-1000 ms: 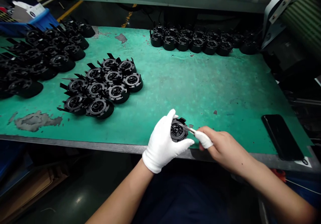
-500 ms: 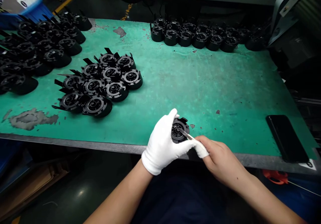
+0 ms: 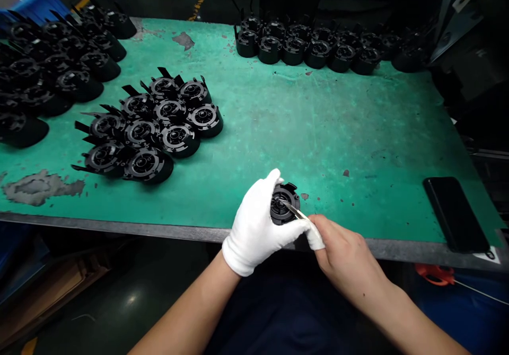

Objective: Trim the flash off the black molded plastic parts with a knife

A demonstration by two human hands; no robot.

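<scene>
My left hand [image 3: 256, 225], in a white glove, is wrapped round a round black part [image 3: 284, 204] near the table's front edge. The part's ringed face is turned up, and a tab stands out at its far side. My right hand [image 3: 344, 243], mostly bare with white cloth at a fingertip, grips a thin metal tool [image 3: 297, 213] shaped like tweezers. The tool's tip points into the middle of the part's face; whether it touches there is too small to tell. The glove hides the part's left side.
A group of similar black parts [image 3: 147, 164] stands on the green table [image 3: 302, 116] at left. More parts [image 3: 79, 81] fill the far left, and rows [image 3: 294, 50] line the back. A black phone [image 3: 455, 214] lies at right. Orange-handled scissors [image 3: 435, 274] are below the table edge.
The view has shifted slightly, so the parts on the table appear a little further left and higher. Both hands keep nearly the same pose, with the tool's tip still at the part's middle.
</scene>
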